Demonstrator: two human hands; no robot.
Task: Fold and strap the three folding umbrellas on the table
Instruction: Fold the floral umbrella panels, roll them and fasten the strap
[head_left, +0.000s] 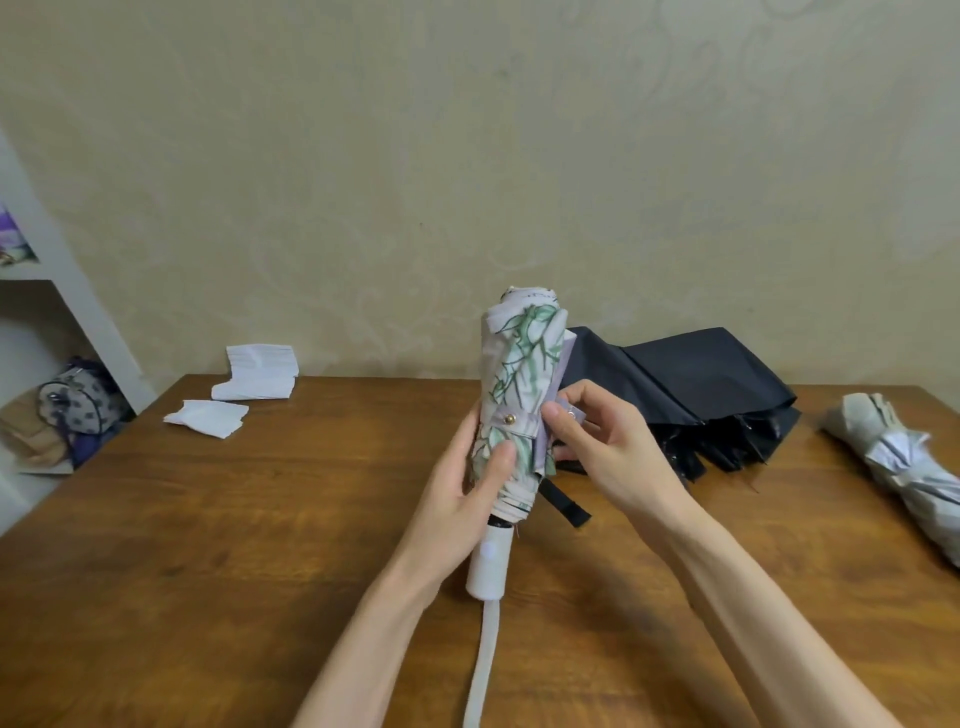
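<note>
White leaf-print umbrella (524, 364) upright — left fingers (497, 461) wrapped round it, right fingers (560, 422) pinching its strap (527, 422).

Table (260, 519): brown wood, grained, faint sheen. Leaf-print umbrella (524, 374): soft matt cloth; handle (488, 566) smooth white plastic; strap stud (510, 419) shiny brass-coloured metal. Black umbrella (691, 379), right of centre: smooth dark cloth.

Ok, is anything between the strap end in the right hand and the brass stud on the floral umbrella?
Nothing visible. The right hand pinches the strap end just right of the brass stud; the left hand grips the floral umbrella with its thumb below the stud, clear.
</note>
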